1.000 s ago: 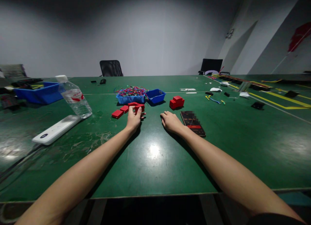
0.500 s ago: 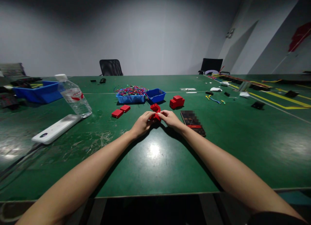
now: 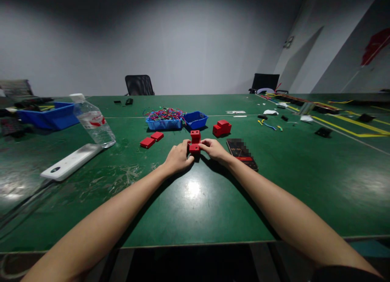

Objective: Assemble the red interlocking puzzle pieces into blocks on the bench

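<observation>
Between both hands a red block [image 3: 195,147] with small holes and a notch across its middle stands on the green table. My left hand [image 3: 179,157] is closed on its left side, fingers behind and thumb near the front. The fingertips of my right hand [image 3: 213,148] pinch its right side. Another red block [image 3: 222,128], stepped in shape, sits beyond my right hand. Two flat red pieces [image 3: 151,139] lie to the left. Behind the held block are a blue bin full of coloured wires [image 3: 165,124] and a smaller blue bin [image 3: 195,120].
A phone [image 3: 242,154] lies right of my right hand. On the left are a tilted plastic bottle [image 3: 94,121], a white power strip [image 3: 71,162] and a large blue bin [image 3: 50,117]. Wire bits [image 3: 269,125] and yellow tape lines are on the right of the table.
The red block has turned so its notched, holed face is now toward me and upright. My left fingers have shifted around its left side; the right hand has barely moved.
</observation>
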The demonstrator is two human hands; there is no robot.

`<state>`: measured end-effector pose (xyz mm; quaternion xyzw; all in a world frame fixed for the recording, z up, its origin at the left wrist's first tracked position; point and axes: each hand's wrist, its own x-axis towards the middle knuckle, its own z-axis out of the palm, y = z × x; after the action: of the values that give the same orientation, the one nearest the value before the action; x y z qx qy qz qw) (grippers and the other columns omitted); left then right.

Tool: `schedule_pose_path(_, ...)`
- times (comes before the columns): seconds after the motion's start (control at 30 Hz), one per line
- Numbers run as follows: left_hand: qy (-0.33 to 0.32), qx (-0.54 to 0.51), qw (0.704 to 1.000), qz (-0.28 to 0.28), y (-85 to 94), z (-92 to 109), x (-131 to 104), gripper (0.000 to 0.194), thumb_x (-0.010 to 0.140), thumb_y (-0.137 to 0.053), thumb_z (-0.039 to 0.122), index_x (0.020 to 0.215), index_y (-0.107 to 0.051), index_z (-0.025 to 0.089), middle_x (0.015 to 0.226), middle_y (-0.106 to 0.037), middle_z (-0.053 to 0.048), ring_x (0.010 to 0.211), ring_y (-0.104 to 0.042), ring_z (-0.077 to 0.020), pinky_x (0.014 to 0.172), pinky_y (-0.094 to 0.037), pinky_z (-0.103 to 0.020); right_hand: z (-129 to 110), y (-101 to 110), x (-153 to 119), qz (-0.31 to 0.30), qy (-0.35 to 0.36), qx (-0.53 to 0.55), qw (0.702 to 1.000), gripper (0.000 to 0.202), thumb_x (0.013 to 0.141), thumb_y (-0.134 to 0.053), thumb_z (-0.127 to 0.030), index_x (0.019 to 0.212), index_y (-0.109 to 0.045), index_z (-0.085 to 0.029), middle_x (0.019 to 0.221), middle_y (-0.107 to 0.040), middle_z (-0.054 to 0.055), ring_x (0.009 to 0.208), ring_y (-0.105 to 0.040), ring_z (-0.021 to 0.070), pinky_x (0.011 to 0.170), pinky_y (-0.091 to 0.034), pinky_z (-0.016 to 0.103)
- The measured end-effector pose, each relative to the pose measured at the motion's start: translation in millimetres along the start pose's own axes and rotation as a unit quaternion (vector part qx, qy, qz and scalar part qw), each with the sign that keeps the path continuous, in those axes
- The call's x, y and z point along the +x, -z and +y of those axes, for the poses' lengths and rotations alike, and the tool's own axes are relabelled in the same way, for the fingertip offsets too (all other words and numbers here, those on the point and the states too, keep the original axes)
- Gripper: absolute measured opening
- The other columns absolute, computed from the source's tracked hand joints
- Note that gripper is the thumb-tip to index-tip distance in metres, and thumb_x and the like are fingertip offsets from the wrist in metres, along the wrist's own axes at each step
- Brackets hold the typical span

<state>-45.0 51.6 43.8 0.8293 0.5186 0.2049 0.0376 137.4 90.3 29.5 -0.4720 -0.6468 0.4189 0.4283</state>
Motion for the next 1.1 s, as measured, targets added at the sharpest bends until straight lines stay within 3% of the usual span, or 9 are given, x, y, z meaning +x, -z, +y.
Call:
schedule_pose_path(0.1, 0.020, -0.012, 1.000, 0.009, -3.3, -4, 2, 0.042, 0.085, -0.048, 0.021, 0.126, -0.044, 0.013, 0.115, -0.065, -0.016, 0.106, -0.063, -0.0294, 0.090, -0.046, -0.041, 1, 1, 0, -0.017, 0.006, -0.007, 1.000, 0.012, 0.077, -0.065, -0.024, 0.084, -0.067, -0.014, 0.083, -0.072, 0.003, 0.076, -0.064, 0.0143, 0.079, -0.050, 0.029)
schedule_pose_path(0.17, -0.009, -0.030, 0.999, 0.009, -6.3, -10, 4, 0.035, 0.088, -0.042, 0.019, 0.121, -0.050, 0.014, 0.116, -0.065, -0.016, 0.108, -0.062, -0.0285, 0.091, -0.046, -0.041, 2, 2, 0, -0.025, 0.013, -0.022, 0.999, 0.014, 0.078, -0.066, -0.025, 0.085, -0.068, -0.014, 0.084, -0.073, 0.004, 0.078, -0.065, 0.0153, 0.081, -0.050, 0.031)
schedule_pose_path(0.23, -0.021, -0.080, 0.997, 0.012, -8.2, -14, 7, 0.030, 0.092, -0.037, 0.023, 0.112, -0.057, 0.015, 0.111, -0.067, -0.014, 0.102, -0.063, -0.0263, 0.090, -0.047, -0.039, 3, 2, -1, -0.030, 0.021, -0.036, 0.999, 0.016, 0.079, -0.066, -0.027, 0.087, -0.069, -0.013, 0.085, -0.073, 0.005, 0.079, -0.065, 0.0163, 0.082, -0.050, 0.032)
schedule_pose_path(0.33, -0.007, -0.163, 0.986, 0.022, -8.5, -19, 10, 0.038, 0.096, -0.030, 0.035, 0.092, -0.062, 0.017, 0.090, -0.070, -0.010, 0.084, -0.065, -0.0222, 0.080, -0.049, -0.035, 2, 3, -3, -0.043, 0.028, -0.033, 0.998, 0.018, 0.080, -0.065, -0.025, 0.090, -0.070, -0.012, 0.090, -0.074, 0.007, 0.082, -0.066, 0.0172, 0.084, -0.049, 0.033)
schedule_pose_path(0.53, -0.002, -0.273, 0.961, 0.045, -7.9, -21, 11, 0.032, 0.089, -0.048, 0.045, 0.088, -0.063, 0.016, 0.086, -0.070, -0.006, 0.078, -0.064, -0.0186, 0.074, -0.050, -0.030, -1, 2, -6, -0.066, 0.029, 0.026, 0.997, 0.018, 0.078, -0.066, -0.024, 0.091, -0.071, -0.014, 0.090, -0.074, 0.005, 0.081, -0.066, 0.0156, 0.085, -0.048, 0.030)
schedule_pose_path(0.7, -0.040, -0.286, 0.957, 0.036, -8.4, -16, 7, 0.028, 0.086, -0.056, 0.042, 0.095, -0.061, 0.016, 0.092, -0.070, -0.006, 0.081, -0.064, -0.0181, 0.077, -0.050, -0.030, -2, 1, -7, -0.053, 0.014, 0.029, 0.998, 0.031, 0.079, -0.063, -0.044, 0.078, -0.067, -0.013, 0.070, -0.067, 0.000, 0.062, -0.056, 0.0121, 0.062, -0.042, 0.024)
schedule_pose_path(0.83, -0.038, -0.299, 0.953, 0.034, -9.7, -15, 8, 0.031, 0.085, -0.056, 0.042, 0.099, -0.063, 0.015, 0.096, -0.071, -0.008, 0.086, -0.066, -0.0203, 0.081, -0.051, -0.032, -3, 2, -8, -0.061, 0.022, 0.021, 0.998, 0.045, 0.073, -0.064, -0.057, 0.075, -0.067, -0.013, 0.065, -0.062, 0.000, 0.059, -0.050, 0.0113, 0.057, -0.037, 0.023)
schedule_pose_path(1.1, -0.052, -0.246, 0.968, 0.003, -12.8, -25, 15, 0.044, 0.093, -0.037, 0.042, 0.084, -0.070, 0.014, 0.092, -0.071, -0.009, 0.086, -0.064, -0.0210, 0.080, -0.049, -0.031, -6, 3, -11, -0.063, 0.008, -0.037, 0.997, 0.045, 0.070, -0.064, -0.056, 0.059, -0.069, -0.012, 0.050, -0.049, -0.002, 0.053, -0.042, 0.0103, 0.052, -0.030, 0.024)
